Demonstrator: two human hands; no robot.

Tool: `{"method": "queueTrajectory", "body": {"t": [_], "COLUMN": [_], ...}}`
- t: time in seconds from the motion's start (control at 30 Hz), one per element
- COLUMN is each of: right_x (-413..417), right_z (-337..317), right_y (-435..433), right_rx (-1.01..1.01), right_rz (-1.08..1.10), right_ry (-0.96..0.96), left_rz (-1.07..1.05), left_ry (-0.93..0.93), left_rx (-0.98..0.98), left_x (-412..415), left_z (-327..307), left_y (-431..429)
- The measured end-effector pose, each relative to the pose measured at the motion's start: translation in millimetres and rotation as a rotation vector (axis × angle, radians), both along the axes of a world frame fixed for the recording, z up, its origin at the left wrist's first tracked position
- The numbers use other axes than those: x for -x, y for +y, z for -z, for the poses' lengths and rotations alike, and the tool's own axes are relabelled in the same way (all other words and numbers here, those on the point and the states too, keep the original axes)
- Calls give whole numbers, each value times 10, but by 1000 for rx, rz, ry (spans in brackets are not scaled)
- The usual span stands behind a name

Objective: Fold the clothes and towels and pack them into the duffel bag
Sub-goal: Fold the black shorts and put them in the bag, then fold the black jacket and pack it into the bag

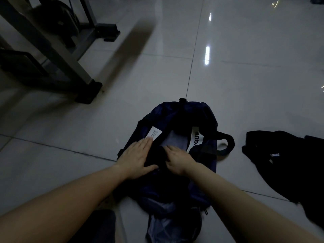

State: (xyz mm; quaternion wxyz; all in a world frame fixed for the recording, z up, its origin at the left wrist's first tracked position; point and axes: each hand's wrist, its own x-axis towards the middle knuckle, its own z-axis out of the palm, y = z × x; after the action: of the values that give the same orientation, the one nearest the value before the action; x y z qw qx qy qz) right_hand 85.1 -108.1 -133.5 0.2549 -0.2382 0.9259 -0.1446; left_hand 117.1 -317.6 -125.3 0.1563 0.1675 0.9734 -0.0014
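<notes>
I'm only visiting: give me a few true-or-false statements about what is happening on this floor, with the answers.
1. The duffel bag lies on a tiled floor. True.
2. The left hand lies flat at the bag's opening. True.
3. The bag is zipped shut. False: it is open, with pale lining showing.
4. A loose black garment lies to the left of the bag. False: it lies on the floor to the right.
5. The right hand is raised in the air. False: it is down at the bag's opening.
</notes>
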Motion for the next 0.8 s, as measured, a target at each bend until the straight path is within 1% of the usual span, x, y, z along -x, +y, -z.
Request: {"method": "queueTrajectory", "body": {"t": [0.13, 0.2, 0.27, 0.4, 0.47, 0.57, 0.63, 0.7, 0.73, 0.8], "right_x": [164, 153, 125, 162, 189, 248, 320, 373, 371, 297], "right_z": [112, 153, 163, 105, 31, -129, -279, -396, -438, -457], "right_y": [-263, -352, -395, -332, -272, -203, -97, 74, 183, 393], "right_rx": [23, 6, 10, 92, 104, 68, -11, -151, -219, -338], "right_rz": [100, 95, 91, 105, 73, 38, 11, -32, -62, -147], "right_ry": [-271, -341, -367, -493, -493, -410, -242, -64, -21, -3], "left_rz": [-366, -485, -511, -491, -503, -583, -627, -628, -617, -603], "left_ry": [-118, -162, -189, -217, -200, -46, 30, 3, -35, -92], "left_rx": [-230, -324, -418, -604, -654, -611, -542, -413, -329, -195], "left_x": [-98, -103, -79, -66, -63, -29, 42, 110, 128, 123], "left_z": [92, 135, 173, 159, 121, 89, 90, 114, 133, 182], "left_y": [20, 31, 26, 28, 42, 112, 194, 284, 332, 413]}}
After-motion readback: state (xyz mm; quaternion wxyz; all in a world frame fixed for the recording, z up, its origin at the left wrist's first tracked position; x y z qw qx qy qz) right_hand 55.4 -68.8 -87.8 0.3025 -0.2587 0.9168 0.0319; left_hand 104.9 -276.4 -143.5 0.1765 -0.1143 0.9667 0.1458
